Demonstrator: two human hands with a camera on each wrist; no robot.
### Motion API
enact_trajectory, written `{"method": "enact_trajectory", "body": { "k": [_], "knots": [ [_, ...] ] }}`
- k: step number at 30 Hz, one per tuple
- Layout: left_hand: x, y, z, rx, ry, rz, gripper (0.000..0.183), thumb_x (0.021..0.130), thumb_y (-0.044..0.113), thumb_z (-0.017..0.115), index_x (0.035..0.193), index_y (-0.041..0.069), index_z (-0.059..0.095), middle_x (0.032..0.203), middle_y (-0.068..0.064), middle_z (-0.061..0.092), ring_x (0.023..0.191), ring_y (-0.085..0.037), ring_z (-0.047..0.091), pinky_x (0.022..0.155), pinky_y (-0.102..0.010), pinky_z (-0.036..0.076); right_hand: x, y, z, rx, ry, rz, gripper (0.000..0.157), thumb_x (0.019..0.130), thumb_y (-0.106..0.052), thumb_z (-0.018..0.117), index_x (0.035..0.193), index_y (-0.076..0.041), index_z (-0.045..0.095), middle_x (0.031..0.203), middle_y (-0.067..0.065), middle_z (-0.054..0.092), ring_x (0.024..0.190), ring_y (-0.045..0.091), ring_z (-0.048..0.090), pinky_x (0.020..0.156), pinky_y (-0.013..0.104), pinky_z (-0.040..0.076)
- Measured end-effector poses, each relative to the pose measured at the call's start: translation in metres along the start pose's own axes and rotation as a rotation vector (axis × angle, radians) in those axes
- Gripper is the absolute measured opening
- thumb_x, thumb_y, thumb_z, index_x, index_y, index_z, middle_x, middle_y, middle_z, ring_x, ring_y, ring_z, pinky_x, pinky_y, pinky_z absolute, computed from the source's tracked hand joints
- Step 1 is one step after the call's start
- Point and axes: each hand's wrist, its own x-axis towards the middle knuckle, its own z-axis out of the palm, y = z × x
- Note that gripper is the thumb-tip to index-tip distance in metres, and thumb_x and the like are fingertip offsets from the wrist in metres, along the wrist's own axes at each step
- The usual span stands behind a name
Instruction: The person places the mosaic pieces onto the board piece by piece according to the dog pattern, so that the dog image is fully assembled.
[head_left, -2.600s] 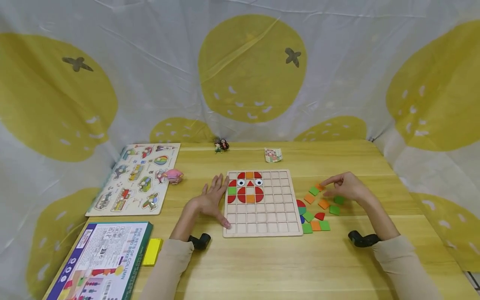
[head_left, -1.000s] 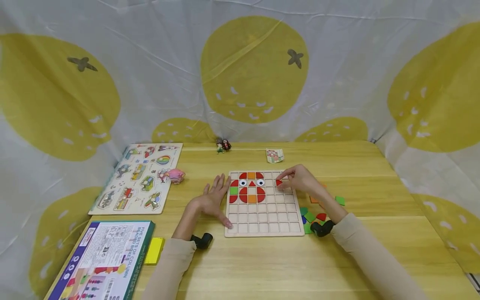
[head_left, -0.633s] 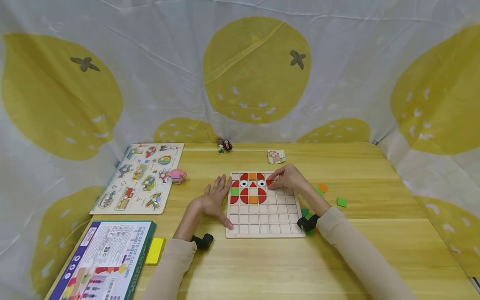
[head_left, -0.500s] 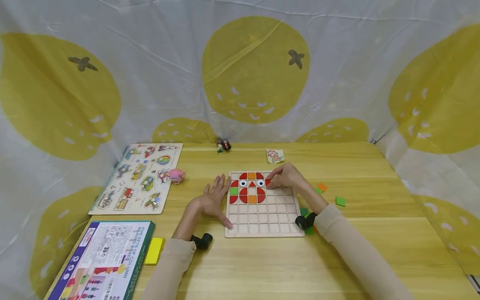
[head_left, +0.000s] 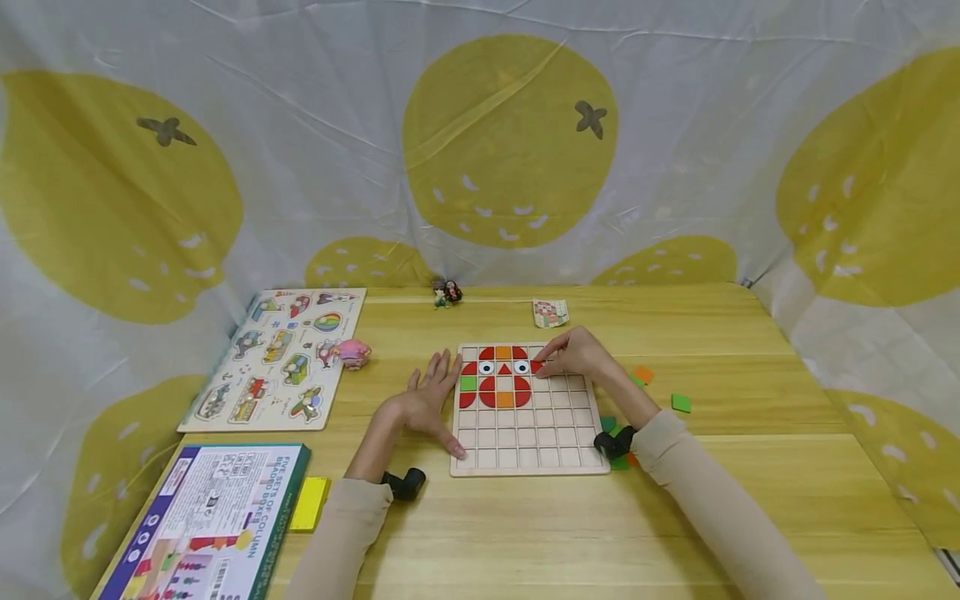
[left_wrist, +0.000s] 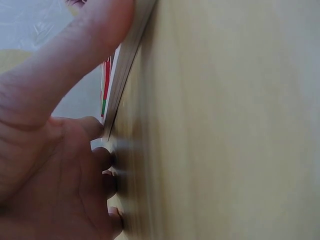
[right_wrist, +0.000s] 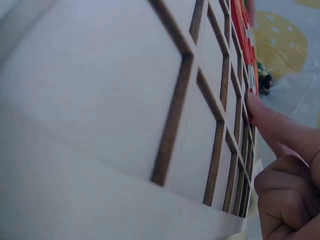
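A wooden grid board lies on the table, its upper left cells filled with red, orange, green and eye tiles. Against its left edge rests my left hand, fingers spread and thumb on the near left corner. The left wrist view shows that thumb over the board's edge and the fingertips down at the tabletop. My right hand pinches a small red tile between thumb and index finger, just right of the right eye tile. Fingers partly hide this tile. In the right wrist view the remaining fingers are curled.
Loose green tiles and orange tiles lie right of the board, some hidden under the right forearm. A pattern card and small figurines are behind. Leftward are a picture puzzle, a pink toy, a box and a yellow block.
My right hand has gone from the loose tiles leftward to the board with a red tile, and over the last half second it has stayed beside the right eye. The left hand keeps its place.
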Motion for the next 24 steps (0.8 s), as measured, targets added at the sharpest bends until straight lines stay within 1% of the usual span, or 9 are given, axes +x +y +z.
{"method": "enact_trajectory", "body": {
  "k": [4,6,8,10,12,16,21,23,24],
  "knots": [
    [0.000,0.001,0.000,0.006,-0.002,0.002,0.147,0.055,0.056,0.088,0.155,0.012,-0.010,0.161,-0.017,-0.020,0.149,-0.036,-0.018,0.119,-0.060,-0.004,-0.011,0.000,-0.014,0.017,0.002,-0.025,0.026,0.074,-0.023,0.084,0.098,-0.014,0.078,0.057,-0.006,0.039,0.050,0.013,0.021,0.050,0.026,0.023],
    [0.000,0.001,-0.001,0.007,0.000,0.004,0.147,0.055,0.056,0.088,0.155,0.012,-0.010,0.161,-0.017,-0.020,0.149,-0.036,-0.018,0.119,-0.061,-0.004,-0.023,0.005,-0.028,0.025,0.020,-0.029,0.029,0.078,-0.023,0.081,0.105,-0.013,0.076,0.055,-0.005,0.027,0.051,0.013,0.019,0.050,0.028,0.022],
    [0.000,0.001,-0.001,0.005,-0.001,0.003,0.147,0.054,0.056,0.088,0.155,0.012,-0.010,0.161,-0.017,-0.020,0.149,-0.036,-0.018,0.119,-0.061,-0.004,-0.040,0.014,-0.046,0.022,0.038,-0.029,0.031,0.080,-0.023,0.079,0.109,-0.013,0.075,0.055,-0.005,0.022,0.050,0.014,0.018,0.050,0.028,0.023],
    [0.000,0.001,-0.001,0.005,-0.003,0.001,0.147,0.054,0.056,0.088,0.155,0.012,-0.010,0.161,-0.017,-0.020,0.149,-0.036,-0.018,0.119,-0.061,-0.004,-0.060,0.027,-0.062,0.010,0.034,-0.030,0.033,0.081,-0.023,0.078,0.111,-0.011,0.073,0.053,-0.005,0.022,0.050,0.012,0.019,0.050,0.027,0.025],
    [-0.001,0.000,-0.001,0.007,-0.002,0.000,0.147,0.054,0.056,0.088,0.155,0.012,-0.010,0.161,-0.017,-0.020,0.149,-0.036,-0.018,0.119,-0.061,-0.004,-0.079,0.042,-0.074,-0.007,-0.002,-0.023,0.035,0.080,-0.022,0.079,0.111,-0.009,0.073,0.052,-0.006,0.024,0.048,0.011,0.020,0.048,0.026,0.026],
    [0.000,-0.001,-0.001,0.004,0.003,0.000,0.147,0.054,0.055,0.088,0.155,0.011,-0.010,0.161,-0.017,-0.020,0.149,-0.036,-0.018,0.119,-0.061,-0.005,-0.110,0.066,-0.086,-0.019,-0.111,-0.016,0.038,0.075,-0.018,0.082,0.110,-0.004,0.073,0.051,-0.006,0.030,0.047,0.007,0.023,0.046,0.022,0.027],
    [0.001,-0.001,-0.001,0.000,-0.001,-0.001,0.148,0.053,0.055,0.088,0.155,0.012,-0.010,0.160,-0.017,-0.021,0.149,-0.036,-0.019,0.119,-0.061,-0.005,-0.126,0.082,-0.086,-0.003,-0.178,-0.027,0.040,0.072,-0.018,0.084,0.108,-0.004,0.073,0.052,-0.006,0.033,0.048,0.005,0.024,0.047,0.021,0.029],
    [0.001,0.000,0.000,-0.003,-0.003,0.001,0.148,0.053,0.055,0.088,0.155,0.012,-0.011,0.160,-0.017,-0.021,0.149,-0.036,-0.019,0.119,-0.061,-0.006,-0.126,0.082,-0.085,-0.006,-0.147,-0.011,0.040,0.073,-0.022,0.083,0.108,-0.005,0.073,0.053,-0.006,0.031,0.050,0.006,0.024,0.047,0.023,0.027],
    [0.001,0.000,0.000,-0.006,-0.001,0.005,0.148,0.053,0.055,0.088,0.155,0.012,-0.010,0.160,-0.017,-0.021,0.149,-0.036,-0.019,0.119,-0.061,-0.006,-0.125,0.082,-0.085,-0.006,-0.113,0.007,0.040,0.074,-0.024,0.083,0.108,-0.006,0.073,0.054,-0.007,0.030,0.050,0.006,0.024,0.047,0.023,0.027]
  ]
}}
